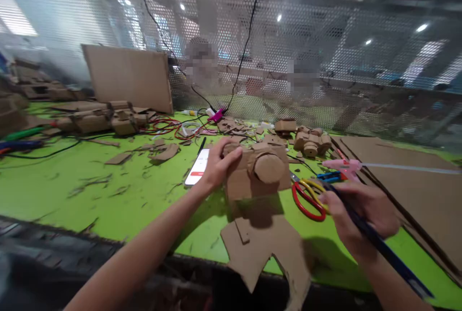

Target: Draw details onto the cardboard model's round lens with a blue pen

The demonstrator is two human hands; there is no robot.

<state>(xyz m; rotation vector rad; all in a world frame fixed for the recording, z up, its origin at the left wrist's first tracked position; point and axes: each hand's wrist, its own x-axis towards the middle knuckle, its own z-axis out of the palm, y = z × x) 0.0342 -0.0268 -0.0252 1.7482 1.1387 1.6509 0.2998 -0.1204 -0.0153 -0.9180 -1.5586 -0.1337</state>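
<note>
My left hand (220, 161) grips the left side of a cardboard camera model (240, 181) with a round lens disc. In my right hand (361, 210) is a long dark blue tool (390, 253), slanting down to the right; its exact kind is unclear. Scissors with red and yellow handles (306, 205) lie just left of that hand. Below the model, an irregular cut cardboard piece (267, 243) reaches over the table's front edge. A phone with a lit screen (197, 169) lies beside my left wrist.
A pink glue gun (342, 165) and a cardboard sheet (407, 181) lie at right. Smaller cardboard models (312, 141) stand behind. Scraps and cables cover the green table (46, 190). An upright cardboard panel (130, 77) and mesh screen (231, 27) stand at the back.
</note>
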